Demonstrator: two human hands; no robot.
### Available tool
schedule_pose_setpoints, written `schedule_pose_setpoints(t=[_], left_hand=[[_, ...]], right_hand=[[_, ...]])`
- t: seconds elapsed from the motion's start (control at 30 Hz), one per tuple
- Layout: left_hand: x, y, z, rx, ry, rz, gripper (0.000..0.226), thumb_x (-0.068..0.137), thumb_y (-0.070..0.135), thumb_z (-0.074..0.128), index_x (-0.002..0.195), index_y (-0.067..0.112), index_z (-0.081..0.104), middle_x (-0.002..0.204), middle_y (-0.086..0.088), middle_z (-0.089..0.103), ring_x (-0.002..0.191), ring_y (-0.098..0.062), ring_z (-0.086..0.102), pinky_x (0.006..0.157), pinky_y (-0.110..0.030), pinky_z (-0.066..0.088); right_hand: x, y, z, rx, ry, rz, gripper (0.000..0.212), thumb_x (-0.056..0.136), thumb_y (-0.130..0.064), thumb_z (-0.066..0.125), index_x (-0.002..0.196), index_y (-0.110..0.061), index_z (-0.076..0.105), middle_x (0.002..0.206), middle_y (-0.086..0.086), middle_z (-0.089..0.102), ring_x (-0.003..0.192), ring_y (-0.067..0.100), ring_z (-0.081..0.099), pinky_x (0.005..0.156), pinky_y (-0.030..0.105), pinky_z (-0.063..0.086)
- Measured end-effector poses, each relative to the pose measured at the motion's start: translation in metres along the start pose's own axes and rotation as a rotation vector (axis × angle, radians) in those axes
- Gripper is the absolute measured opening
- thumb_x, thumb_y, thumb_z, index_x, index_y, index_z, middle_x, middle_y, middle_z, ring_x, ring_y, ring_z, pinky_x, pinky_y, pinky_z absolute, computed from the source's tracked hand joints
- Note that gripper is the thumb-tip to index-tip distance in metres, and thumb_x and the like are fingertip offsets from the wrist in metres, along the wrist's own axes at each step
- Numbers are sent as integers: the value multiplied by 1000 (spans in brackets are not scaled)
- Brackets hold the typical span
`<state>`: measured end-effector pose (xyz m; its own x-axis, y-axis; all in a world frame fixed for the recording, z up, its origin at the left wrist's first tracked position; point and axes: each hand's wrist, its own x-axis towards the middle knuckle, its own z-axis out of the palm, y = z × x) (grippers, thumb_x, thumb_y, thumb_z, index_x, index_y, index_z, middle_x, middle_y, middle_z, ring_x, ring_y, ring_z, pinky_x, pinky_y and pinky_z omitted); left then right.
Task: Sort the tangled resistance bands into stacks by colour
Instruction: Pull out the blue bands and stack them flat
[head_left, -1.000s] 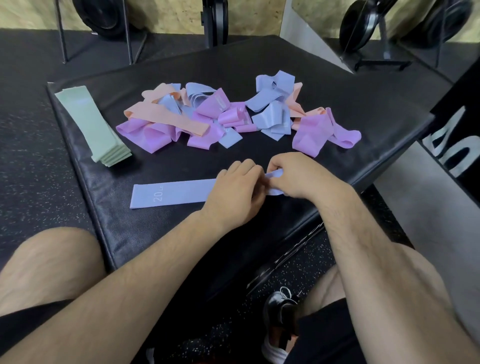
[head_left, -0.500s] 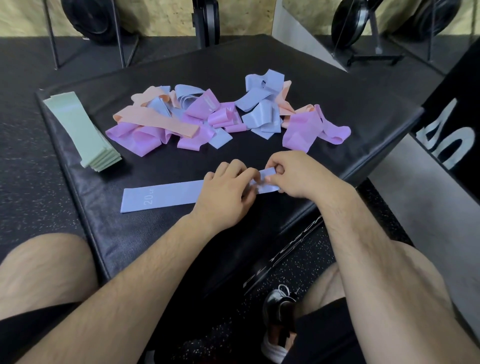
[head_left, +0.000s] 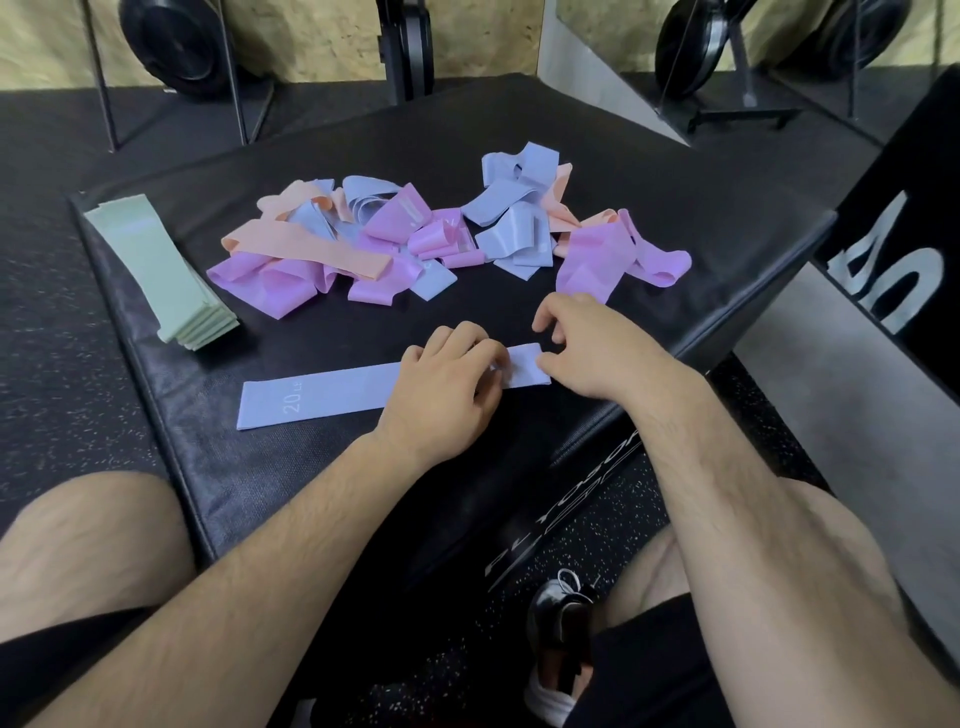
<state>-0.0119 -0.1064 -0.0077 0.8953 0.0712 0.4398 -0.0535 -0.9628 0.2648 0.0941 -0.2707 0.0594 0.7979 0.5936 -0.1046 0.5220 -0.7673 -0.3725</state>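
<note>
A light blue band (head_left: 322, 395) marked 20 LB lies flat on the near part of the black mat (head_left: 675, 218). My left hand (head_left: 447, 384) rests on its right half, bent fingertips pressing it down. My right hand (head_left: 587, 348) hovers at the band's right end with fingers loosely curled, the thumb just touching that end. Behind the hands lies the tangled pile (head_left: 415, 239) of pink, peach and light blue bands. A neat stack of green bands (head_left: 156, 270) sits at the mat's left edge.
The mat's front edge drops off just below my hands, and my knees and a shoe (head_left: 558, 649) are under it. Weight plates (head_left: 171, 47) on racks stand behind the mat. A black panel (head_left: 893, 249) with white lettering rises at the right.
Both hands were pinching the blue band's right end. Now the band lies flat, my right hand has let go and lifted its fingers, and my left hand presses on top.
</note>
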Motion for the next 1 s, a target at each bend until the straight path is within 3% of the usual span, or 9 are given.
schedule_pose_setpoints(t=[0.2,0.37,0.47,0.6,0.77,0.87,1.0], left_hand=[[9,-8,-14,-72,75,-71,22,92,34,48,105,27,65,103,14,56,94,-11,46,74,-30,30],[24,-33,-37,21,140,-100,13,90,27,60,102,27,67,99,13,57,96,-14,51,75,-28,22],[31,-51,-50,91,146,-109,15,90,29,58,101,25,66,97,10,58,93,-18,51,72,-32,28],[34,-72,-54,121,146,-165,15,90,28,64,103,24,68,98,9,59,89,-18,50,71,-33,32],[38,-89,-45,133,51,-186,17,85,24,67,100,16,68,98,1,60,89,-27,54,71,-33,25],[48,-86,-39,131,7,-172,15,84,23,66,97,16,68,93,0,60,88,-28,55,72,-33,25],[60,-80,-32,119,-46,-180,18,89,24,61,106,19,68,101,1,61,97,-26,53,73,-32,22]], right_hand=[[0,-25,-4,31,103,-162,3,97,-31,58,98,-31,61,102,-10,51,85,12,60,73,35,53],[17,-56,-1,28,116,-236,13,101,-29,51,107,-32,62,104,-9,52,83,13,57,67,32,47],[31,-76,3,65,115,-265,18,102,-28,49,114,-31,62,110,-8,55,90,16,57,75,37,51],[48,-96,10,107,113,-255,24,101,-25,48,120,-30,62,117,-8,58,98,19,58,81,39,51],[73,-96,22,47,71,-142,30,101,-24,48,128,-28,61,137,-3,54,121,23,50,94,39,47],[85,-90,31,-24,-4,-86,36,98,-21,48,130,-31,61,138,5,51,127,29,42,102,40,41],[92,-91,37,-4,33,-80,34,96,-12,47,123,-22,65,129,5,58,123,31,44,98,39,43]])
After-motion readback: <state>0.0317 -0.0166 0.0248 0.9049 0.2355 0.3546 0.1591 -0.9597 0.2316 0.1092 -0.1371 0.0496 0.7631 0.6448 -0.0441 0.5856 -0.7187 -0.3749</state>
